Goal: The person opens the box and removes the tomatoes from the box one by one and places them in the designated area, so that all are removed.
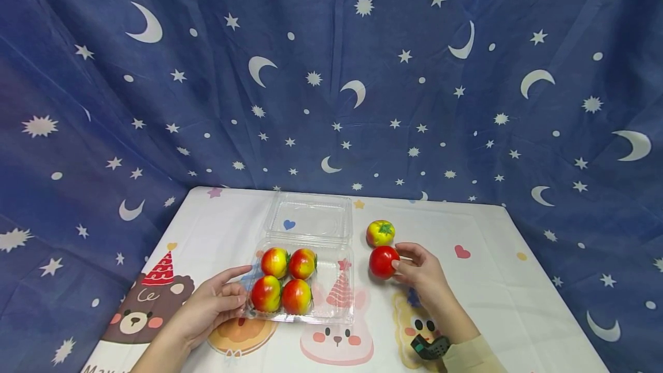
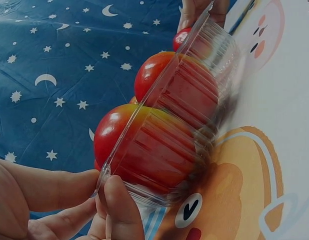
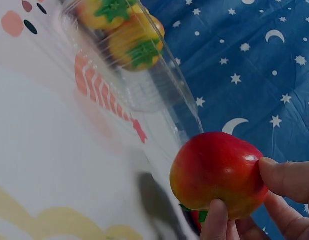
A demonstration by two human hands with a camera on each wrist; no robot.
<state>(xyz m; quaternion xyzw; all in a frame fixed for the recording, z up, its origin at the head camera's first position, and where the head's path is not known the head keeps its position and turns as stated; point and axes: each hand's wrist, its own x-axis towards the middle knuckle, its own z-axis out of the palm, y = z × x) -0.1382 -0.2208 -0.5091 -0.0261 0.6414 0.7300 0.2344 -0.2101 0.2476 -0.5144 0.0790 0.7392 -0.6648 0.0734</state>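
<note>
My right hand [image 1: 422, 272] pinches a red tomato [image 1: 382, 262] between thumb and fingers, just right of a clear plastic clamshell box [image 1: 331, 309]. In the right wrist view, this tomato [image 3: 217, 172] has a yellowish underside and a green leafy top pointing down. My left hand [image 1: 214, 304] holds the box's left side; the left wrist view has thumb and finger pinching its rim [image 2: 105, 172]. Several red-and-yellow tomatoes [image 1: 297, 296] sit in the left and middle of the box, green tops facing right. Another tomato [image 1: 380, 233], yellow and red, lies on the table behind the held one.
The box's lid [image 1: 311, 216] lies folded back toward the rear of the table. A white tablecloth [image 1: 487, 304] printed with cartoon animals covers the table. Behind it hangs a dark blue curtain [image 1: 331, 120] with moons and stars. A black band [image 1: 431, 347] circles my right wrist.
</note>
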